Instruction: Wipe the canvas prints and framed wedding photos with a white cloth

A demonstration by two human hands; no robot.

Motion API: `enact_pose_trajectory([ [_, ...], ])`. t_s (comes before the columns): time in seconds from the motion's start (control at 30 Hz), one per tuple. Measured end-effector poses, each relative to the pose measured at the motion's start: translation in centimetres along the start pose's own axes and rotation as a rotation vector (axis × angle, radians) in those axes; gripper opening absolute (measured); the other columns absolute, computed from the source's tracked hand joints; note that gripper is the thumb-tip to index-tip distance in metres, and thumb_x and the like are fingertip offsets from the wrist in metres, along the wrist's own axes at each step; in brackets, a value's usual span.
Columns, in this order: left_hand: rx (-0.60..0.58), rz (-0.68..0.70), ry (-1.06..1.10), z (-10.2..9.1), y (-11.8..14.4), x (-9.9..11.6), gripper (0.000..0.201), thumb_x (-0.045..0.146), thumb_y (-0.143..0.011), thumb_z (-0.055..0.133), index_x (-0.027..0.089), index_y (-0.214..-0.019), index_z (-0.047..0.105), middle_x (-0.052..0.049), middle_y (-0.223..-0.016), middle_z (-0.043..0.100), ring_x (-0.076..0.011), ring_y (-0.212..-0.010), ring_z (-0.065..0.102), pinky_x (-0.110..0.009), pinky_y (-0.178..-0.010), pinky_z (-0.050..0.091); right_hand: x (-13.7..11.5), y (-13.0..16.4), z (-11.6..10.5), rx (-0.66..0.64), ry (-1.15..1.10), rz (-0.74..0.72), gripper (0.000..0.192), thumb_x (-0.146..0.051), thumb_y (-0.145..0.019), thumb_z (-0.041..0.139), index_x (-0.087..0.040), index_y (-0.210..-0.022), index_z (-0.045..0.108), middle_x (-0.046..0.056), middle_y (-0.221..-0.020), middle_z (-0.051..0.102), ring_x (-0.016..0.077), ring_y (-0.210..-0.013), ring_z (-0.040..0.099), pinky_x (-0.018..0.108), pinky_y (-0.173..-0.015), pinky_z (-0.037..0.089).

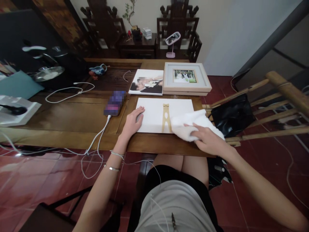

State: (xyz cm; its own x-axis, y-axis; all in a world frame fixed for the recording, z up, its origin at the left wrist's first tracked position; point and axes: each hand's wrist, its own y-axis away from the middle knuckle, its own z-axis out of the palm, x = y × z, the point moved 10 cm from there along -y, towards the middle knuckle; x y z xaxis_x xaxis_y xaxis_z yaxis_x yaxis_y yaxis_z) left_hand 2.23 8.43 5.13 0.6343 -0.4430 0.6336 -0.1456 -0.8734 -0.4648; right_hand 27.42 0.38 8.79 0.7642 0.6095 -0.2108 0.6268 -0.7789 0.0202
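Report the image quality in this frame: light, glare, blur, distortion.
Head view: dim, soft indoor light; faint glare on the red floor tiles; wide-angle bending at the edges; blurred patches over the phone and photo print; left hand, right hand and white cloth sharp.

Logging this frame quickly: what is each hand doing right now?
Left hand: open, flat on the white board's left edge.
Right hand: pressed on the white cloth; a closed grip cannot be told.
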Motion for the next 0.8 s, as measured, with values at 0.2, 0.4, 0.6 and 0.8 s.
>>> enact_pose_trajectory([
  [0.2, 0.004, -0.009, 0.008, -0.1, 0.0, -0.1, 0.029, 0.026, -0.089, 0.049, 0.018, -0.11, 0.068, -0.011, -0.124, 0.066, -0.0269, -0.123, 0.058, -0.049, -0.109, 0.041, 5.5, -8.0, -2.2, 0.019, -0.008, 0.08, 0.033, -0.008, -0.073, 0.039, -0.015, -0.087, 0.068, 0.012, -0.087, 0.071, 0.0271, -0.086, 0.064, 0.036, -0.079, 0.047],
  [0.4, 0.005, -0.021, 0.01, -0.2, 0.0, -0.1, 0.029, 0.026, -0.089, 0.049, 0.016, -0.109, 0.068, -0.012, -0.124, 0.066, -0.0262, -0.123, 0.058, -0.047, -0.11, 0.04, 9.7, -13.0, -3.8, 0.061, -0.067, 0.155, 0.033, -0.011, -0.073, 0.041, -0.015, -0.093, 0.067, 0.012, -0.108, 0.068, 0.0291, -0.103, 0.057, 0.035, -0.085, 0.041],
  [0.6, -0.002, -0.024, 0.024, 0.0, 0.0, -0.2, 0.029, 0.026, -0.089, 0.049, 0.018, -0.11, 0.068, -0.01, -0.125, 0.066, -0.0262, -0.124, 0.057, -0.049, -0.11, 0.04, 6.7, -9.8, -2.6, 0.032, -0.03, 0.143, 0.032, -0.01, -0.073, 0.04, -0.014, -0.086, 0.068, 0.012, -0.088, 0.07, 0.0264, -0.082, 0.061, 0.034, -0.075, 0.042],
  [0.8, 0.008, -0.023, 0.04, 0.0, 0.0, -0.2, 0.029, 0.026, -0.088, 0.05, 0.019, -0.109, 0.068, -0.009, -0.123, 0.067, -0.0272, -0.124, 0.056, -0.049, -0.111, 0.039, -0.6, -1.3, 0.1, 0.042, -0.012, -0.003, 0.039, -0.007, -0.072, 0.039, -0.019, -0.092, 0.07, 0.011, -0.109, 0.07, 0.029, -0.109, 0.06, 0.042, -0.091, 0.045],
])
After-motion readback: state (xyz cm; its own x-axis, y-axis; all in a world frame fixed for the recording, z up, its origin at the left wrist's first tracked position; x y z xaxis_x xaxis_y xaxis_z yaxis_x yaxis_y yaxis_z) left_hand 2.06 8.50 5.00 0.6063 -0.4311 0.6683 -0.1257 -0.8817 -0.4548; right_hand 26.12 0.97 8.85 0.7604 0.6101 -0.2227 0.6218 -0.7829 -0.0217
